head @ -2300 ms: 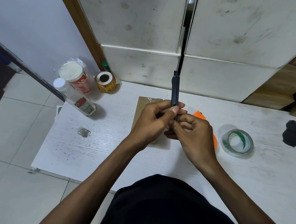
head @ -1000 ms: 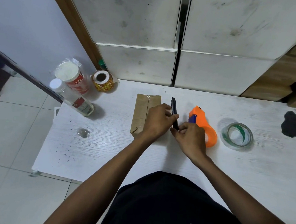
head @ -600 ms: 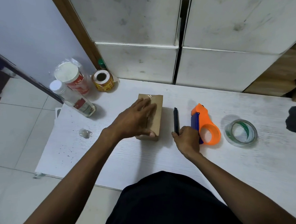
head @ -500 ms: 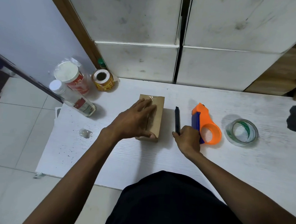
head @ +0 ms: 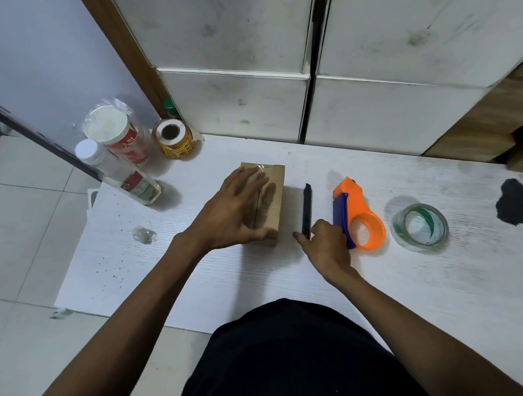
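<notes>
A small brown cardboard box (head: 274, 199) lies on the white table (head: 277, 282), its top seam taped. My left hand (head: 240, 208) rests flat on the box with straight, spread fingers and the thumb against its near edge. Just right of the box a black utility knife (head: 307, 202) lies flat, pointing away from me. My right hand (head: 326, 245) has curled fingers and pinches the knife's near end.
An orange and blue tape dispenser (head: 363, 220) and a clear tape roll (head: 420, 227) lie to the right, with a black blot (head: 516, 206) beyond. A bottle (head: 118, 174), a red can (head: 116, 134) and a yellow roll (head: 173, 138) stand at the far left. White cartons (head: 230, 105) back the table.
Both hands held the knife up over the table; the right hand then laid it down beside the box. The left hand moved onto the box. Almost nothing has moved in the last half second.
</notes>
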Demonstrator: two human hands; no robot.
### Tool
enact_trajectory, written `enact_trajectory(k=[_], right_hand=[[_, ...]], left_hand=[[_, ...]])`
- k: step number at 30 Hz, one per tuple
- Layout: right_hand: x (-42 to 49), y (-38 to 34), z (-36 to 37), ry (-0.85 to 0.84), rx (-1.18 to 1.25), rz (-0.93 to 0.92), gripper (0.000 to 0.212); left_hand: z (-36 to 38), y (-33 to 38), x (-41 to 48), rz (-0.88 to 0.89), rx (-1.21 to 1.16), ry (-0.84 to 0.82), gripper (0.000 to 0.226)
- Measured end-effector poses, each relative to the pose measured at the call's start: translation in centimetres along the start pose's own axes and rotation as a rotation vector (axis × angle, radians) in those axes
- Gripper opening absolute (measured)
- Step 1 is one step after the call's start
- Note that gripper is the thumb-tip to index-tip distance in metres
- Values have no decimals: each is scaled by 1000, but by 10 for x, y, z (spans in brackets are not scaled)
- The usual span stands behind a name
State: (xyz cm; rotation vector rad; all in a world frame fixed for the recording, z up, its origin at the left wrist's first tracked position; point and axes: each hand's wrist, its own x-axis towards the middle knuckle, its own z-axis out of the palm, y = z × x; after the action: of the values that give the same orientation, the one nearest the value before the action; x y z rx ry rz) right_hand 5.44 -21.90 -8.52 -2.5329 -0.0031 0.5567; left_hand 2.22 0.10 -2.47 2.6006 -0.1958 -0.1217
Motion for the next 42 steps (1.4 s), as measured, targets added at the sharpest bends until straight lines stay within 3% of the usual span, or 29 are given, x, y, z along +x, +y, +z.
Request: enact_trajectory(k=[5, 9, 13, 17, 21, 26, 32, 35, 38, 42], right_hand=[[-20, 17, -24, 171, 69, -231, 26], [-29, 45, -57, 428, -168, -418, 32], [-26, 83, -72, 308, -299, -364, 41], [-25, 99, -59, 171, -407, -391, 27], [-25, 100, -43, 187, -460, -506, 47], [-33, 85, -40, 219, -422, -432, 47], [-41, 98, -75, 299, -149, -398, 16], [-33, 130, -103, 420, -66, -192, 25], [-22, 156, -107, 339, -183, -84, 44], [-15, 159, -97, 297, -205, -61, 33]], left_hand=[[-4, -8, -16, -112, -86, 101, 95], [1, -9, -30, -69, -46, 96, 94], [12, -6, -39, 7, 50, 61, 87], [24, -5, -43, 0, 99, 68, 78], [24, -3, -41, -17, 123, 92, 70], [21, -2, -40, -25, 124, 85, 68], [24, -9, -43, 0, 58, 76, 83], [25, -10, -45, 6, 29, 83, 87], [24, -8, -45, -5, 69, 72, 82], [25, -6, -47, -2, 114, 64, 69]])
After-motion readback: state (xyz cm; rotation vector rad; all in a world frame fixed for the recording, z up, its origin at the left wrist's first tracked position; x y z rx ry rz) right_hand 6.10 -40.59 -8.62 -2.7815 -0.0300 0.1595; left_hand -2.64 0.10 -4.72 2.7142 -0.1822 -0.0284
